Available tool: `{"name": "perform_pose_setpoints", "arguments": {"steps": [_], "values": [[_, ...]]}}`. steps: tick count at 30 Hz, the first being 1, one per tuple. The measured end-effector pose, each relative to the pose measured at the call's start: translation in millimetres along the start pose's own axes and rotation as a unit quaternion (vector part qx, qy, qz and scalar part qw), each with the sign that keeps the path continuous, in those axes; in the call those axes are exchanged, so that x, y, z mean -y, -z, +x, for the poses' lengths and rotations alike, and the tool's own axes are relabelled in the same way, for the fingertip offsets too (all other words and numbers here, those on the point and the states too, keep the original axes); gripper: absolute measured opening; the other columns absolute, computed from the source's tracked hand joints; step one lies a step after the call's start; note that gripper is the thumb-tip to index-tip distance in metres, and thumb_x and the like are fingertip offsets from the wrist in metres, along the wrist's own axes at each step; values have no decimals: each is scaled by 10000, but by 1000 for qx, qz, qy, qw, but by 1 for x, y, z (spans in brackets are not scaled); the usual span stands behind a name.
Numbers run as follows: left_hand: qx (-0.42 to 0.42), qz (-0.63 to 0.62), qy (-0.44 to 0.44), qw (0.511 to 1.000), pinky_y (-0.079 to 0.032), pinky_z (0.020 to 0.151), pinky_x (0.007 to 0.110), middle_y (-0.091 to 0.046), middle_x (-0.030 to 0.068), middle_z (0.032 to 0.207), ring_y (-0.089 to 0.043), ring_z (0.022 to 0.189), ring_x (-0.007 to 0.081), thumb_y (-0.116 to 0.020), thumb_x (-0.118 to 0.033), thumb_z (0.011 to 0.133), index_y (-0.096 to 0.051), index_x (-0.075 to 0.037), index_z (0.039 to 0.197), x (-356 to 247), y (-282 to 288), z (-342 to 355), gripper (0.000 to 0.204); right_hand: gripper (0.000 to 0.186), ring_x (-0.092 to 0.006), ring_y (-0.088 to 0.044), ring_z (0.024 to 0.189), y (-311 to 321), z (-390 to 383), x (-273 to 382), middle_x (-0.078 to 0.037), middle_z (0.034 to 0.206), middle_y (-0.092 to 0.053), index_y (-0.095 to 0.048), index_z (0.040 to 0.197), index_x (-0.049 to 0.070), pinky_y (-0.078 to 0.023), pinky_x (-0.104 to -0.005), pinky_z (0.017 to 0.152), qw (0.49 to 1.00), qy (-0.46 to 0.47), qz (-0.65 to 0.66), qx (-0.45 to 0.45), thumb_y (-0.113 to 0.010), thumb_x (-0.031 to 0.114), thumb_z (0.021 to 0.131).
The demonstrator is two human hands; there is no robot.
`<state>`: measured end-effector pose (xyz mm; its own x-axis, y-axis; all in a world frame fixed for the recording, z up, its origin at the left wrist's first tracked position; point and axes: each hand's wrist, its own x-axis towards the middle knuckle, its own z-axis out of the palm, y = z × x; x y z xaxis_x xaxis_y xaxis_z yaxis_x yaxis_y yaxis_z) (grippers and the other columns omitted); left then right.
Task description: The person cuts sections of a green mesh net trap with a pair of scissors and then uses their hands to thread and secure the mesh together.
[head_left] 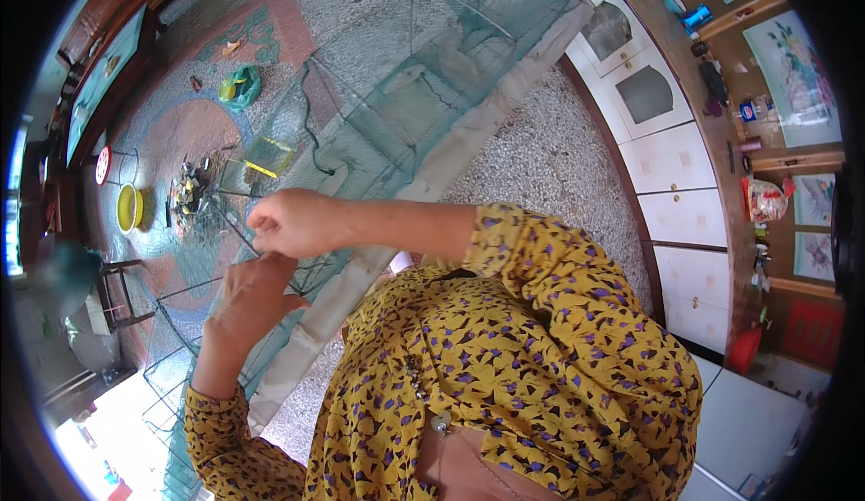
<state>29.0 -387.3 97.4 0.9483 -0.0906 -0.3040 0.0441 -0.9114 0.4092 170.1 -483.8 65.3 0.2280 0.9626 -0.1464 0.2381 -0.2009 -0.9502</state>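
A long green mesh net (378,132) with thin dark frame rods stretches from the far right toward the near left. Above it my two hands almost meet. My right hand (295,222) has its fingers curled in a pinch, close to a dark rod of the net. Just below it, my left hand (257,292) is bent with its fingers together and its thumb sticking out to the right. Whatever lies between the fingers of either hand is hidden or too fine to name. A dark cord (311,127) hangs across the mesh.
A pale cloth strip (468,136) borders the net. Beyond lie a yellow basin (130,207), a green plastic bag (240,88), a pile of small dark items (187,193) and a red-topped stool (103,165). White cabinets (676,168) line the right; a dark stool (122,298) stands left.
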Motion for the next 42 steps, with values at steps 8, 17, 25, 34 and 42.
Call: {"name": "perform_pose_setpoints", "arguments": {"steps": [8, 17, 25, 34, 42], "values": [[-20, -22, 43, 999, -481, 709, 414, -587, 136, 955, -611, 847, 351, -765, -191, 697, -574, -49, 1030, 3, 38, -22, 409, 280, -102, -630, 784, 57, -61, 4, -77, 908, -661, -606, 1048, -29, -504, -254, 650, 985, -92, 135, -59, -586, 197, 885], [-92, -103, -82, 987, -489, 698, 364, -631, 123, 958, -621, 780, 295, -648, -145, 826, -615, -43, 1010, 1, 67, 30, 213, 292, -126, -635, 837, 81, -118, 21, -82, 1027, -653, -567, 1155, -11, -518, -250, 711, 962, -147, 158, -168, -531, 187, 943], [-299, -87, -154, 938, -480, 661, 349, -614, 129, 880, -613, 749, 255, -597, -98, 872, -631, -27, 960, 53, 70, 132, 118, 250, -154, -627, 865, 107, -162, -13, -78, 1014, -657, -587, 1142, 34, -510, -278, 748, 902, -189, 192, -338, -527, 170, 941], [-377, -38, -126, 917, -477, 758, 405, -636, 153, 912, -603, 857, 347, -576, -111, 843, -661, -27, 883, 92, 103, 183, 126, 242, -127, -629, 799, 100, -159, -15, -74, 976, -664, -597, 1104, 12, -512, -255, 678, 897, -167, 221, -344, -550, 174, 931], [-83, -21, -57, 995, -475, 715, 425, -646, 156, 792, -611, 798, 347, -644, -304, 801, -639, -7, 743, 59, 111, 194, 302, 253, -128, -624, 824, 117, -137, -12, -73, 985, -659, -597, 1114, 19, -506, -252, 703, 909, -170, 202, -323, -547, 186, 931]]}}
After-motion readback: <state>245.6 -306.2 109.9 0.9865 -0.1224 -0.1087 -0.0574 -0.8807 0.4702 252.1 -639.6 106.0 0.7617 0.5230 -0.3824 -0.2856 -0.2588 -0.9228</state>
